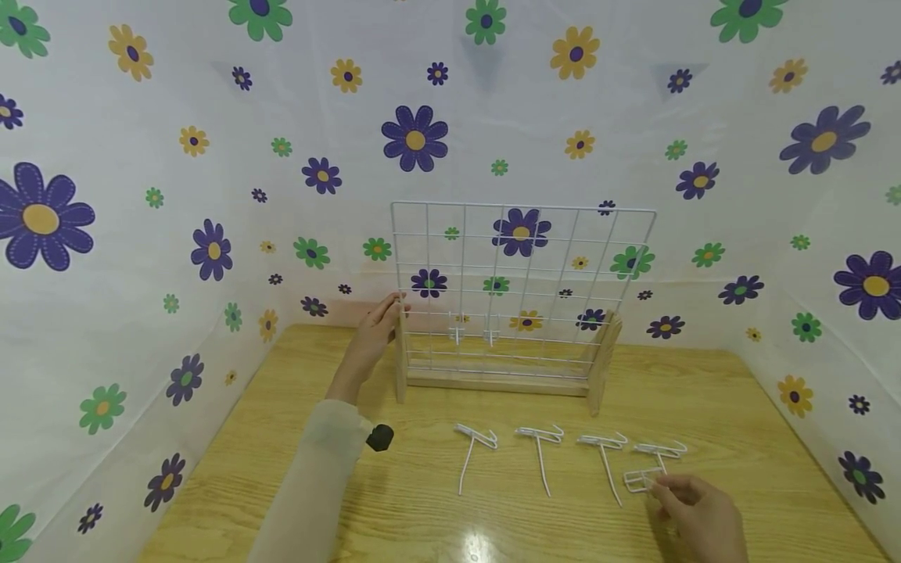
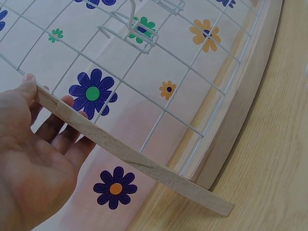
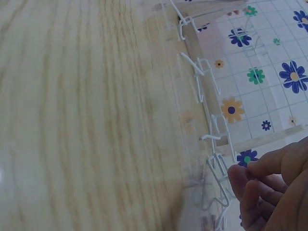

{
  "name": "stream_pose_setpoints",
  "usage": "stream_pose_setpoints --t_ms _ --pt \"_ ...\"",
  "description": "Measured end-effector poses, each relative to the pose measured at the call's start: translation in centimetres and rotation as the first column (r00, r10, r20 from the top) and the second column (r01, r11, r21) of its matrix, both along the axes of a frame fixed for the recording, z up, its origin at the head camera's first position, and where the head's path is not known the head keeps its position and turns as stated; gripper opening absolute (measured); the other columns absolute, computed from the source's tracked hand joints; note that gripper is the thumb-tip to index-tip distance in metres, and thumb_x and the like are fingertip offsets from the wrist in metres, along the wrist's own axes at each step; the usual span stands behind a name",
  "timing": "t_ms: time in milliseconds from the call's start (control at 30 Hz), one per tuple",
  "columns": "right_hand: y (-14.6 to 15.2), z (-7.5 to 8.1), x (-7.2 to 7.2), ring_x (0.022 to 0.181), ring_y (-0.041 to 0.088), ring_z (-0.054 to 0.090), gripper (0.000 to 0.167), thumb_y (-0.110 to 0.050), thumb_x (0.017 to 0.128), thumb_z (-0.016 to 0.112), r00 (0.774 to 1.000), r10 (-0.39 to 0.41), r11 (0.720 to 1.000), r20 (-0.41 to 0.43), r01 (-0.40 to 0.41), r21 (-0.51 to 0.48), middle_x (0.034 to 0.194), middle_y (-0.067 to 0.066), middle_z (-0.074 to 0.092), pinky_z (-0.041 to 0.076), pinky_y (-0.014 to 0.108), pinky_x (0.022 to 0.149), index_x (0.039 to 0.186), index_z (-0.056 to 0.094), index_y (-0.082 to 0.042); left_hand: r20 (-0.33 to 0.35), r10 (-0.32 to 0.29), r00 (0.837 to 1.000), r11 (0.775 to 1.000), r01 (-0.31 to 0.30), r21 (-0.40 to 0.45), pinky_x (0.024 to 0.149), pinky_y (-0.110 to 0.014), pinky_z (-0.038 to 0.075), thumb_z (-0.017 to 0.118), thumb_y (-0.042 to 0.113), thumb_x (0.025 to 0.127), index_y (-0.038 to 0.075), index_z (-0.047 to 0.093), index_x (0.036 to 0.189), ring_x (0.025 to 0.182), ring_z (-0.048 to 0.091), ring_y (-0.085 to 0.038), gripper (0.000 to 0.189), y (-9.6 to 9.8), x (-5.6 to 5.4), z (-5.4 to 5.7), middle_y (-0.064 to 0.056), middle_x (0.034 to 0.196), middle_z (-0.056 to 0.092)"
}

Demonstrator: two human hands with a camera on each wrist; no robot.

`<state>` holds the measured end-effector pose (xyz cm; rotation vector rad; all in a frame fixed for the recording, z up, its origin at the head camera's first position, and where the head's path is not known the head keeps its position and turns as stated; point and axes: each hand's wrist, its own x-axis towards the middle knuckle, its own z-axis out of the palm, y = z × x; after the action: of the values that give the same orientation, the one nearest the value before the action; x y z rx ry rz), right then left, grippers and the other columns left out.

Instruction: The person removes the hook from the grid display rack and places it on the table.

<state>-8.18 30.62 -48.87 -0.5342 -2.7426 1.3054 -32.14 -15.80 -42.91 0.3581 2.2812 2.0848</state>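
While the left hand (image 1: pixel 371 338), fingers curled, is gripping the wooden upright (image 1: pixel 400 360) at mid-frame, the right hand (image 1: pixel 697 512), lower right, is pinching a white hook (image 1: pixel 638 480), best kept clear of the neighbouring hook (image 1: pixel 659 449).

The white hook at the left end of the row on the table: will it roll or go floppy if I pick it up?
The hook is probably light, being just thin wire. It likely stays stiff, since its bends look firm. Rolling seems unlikely, because its parts stick out in different directions.
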Motion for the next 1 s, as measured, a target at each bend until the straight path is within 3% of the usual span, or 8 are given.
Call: stream_pose_setpoints --t_ms 300,633,767,867,1000 --pt "0.0 -0.17 0.27 0.065 0.016 0.067 0.028 -0.017 0.095 0.074 0.998 -0.016 1.0 0.053 0.018 -0.024 0.079 0.006 0.076 0.049 0.025 0.048 0.108 0.071 0.007 0.03 -0.016 0.999 1.0 0.016 0.014 0.122 -0.051 0.029 0.036 0.03 0.115 0.013 0.031 0.163 0.152 0.03 -0.034 0.052 -0.03 -0.09 0.21 -0.018 0.159 0.043" --pt "0.24 -0.32 0.4 0.067 0.016 0.066 0.038 -0.021 0.094 0.075 0.993 0.043 0.999 0.11 -0.041 -0.018 0.085 0.008 0.077 0.054 0.026 0.056 0.115 0.07 0.01 -0.016 -0.002 1.0 1.0 0.002 -0.005 0.121 -0.051 0.032 0.04 0.042 0.112 0.019 0.038 0.161 0.149 0.037 -0.033 0.054 0.07 -0.17 -0.05 -0.015 0.154 0.049" --pt "0.52 -0.5 0.41 0.077 0.021 0.072 0.041 -0.023 0.093 0.077 0.987 0.074 0.997 0.14 -0.072 -0.022 0.091 0.012 0.078 0.062 0.042 0.075 0.115 0.07 0.011 -0.017 0.007 1.0 1.0 -0.007 -0.014 0.12 -0.05 0.035 0.04 0.042 0.112 0.019 0.039 0.161 0.148 0.039 -0.033 0.054 0.08 -0.02 -0.04 -0.014 0.153 0.051" --pt "0.67 -0.65 0.42 0.082 0.024 0.074 0.038 -0.022 0.094 0.076 0.985 0.092 0.996 0.143 -0.093 0.002 0.092 0.012 0.078 0.057 0.057 0.088 0.113 0.071 0.01 -0.018 0.009 1.0 1.0 -0.009 -0.016 0.12 -0.05 0.035 0.04 0.042 0.112 0.019 0.039 0.161 0.147 0.039 -0.032 0.053 0.09 0.0 -0.08 -0.013 0.153 0.051" --pt "0.7 -0.8 0.49 0.081 0.026 0.074 0.034 -0.022 0.094 0.075 0.986 0.108 0.992 0.128 -0.116 0.054 0.088 0.011 0.078 0.057 0.061 0.087 0.109 0.072 0.008 -0.018 0.008 1.0 1.0 -0.009 -0.016 0.12 -0.05 0.035 0.04 0.042 0.112 0.018 0.039 0.161 0.148 0.038 -0.032 0.054 0.07 -0.07 -0.12 -0.014 0.153 0.05"
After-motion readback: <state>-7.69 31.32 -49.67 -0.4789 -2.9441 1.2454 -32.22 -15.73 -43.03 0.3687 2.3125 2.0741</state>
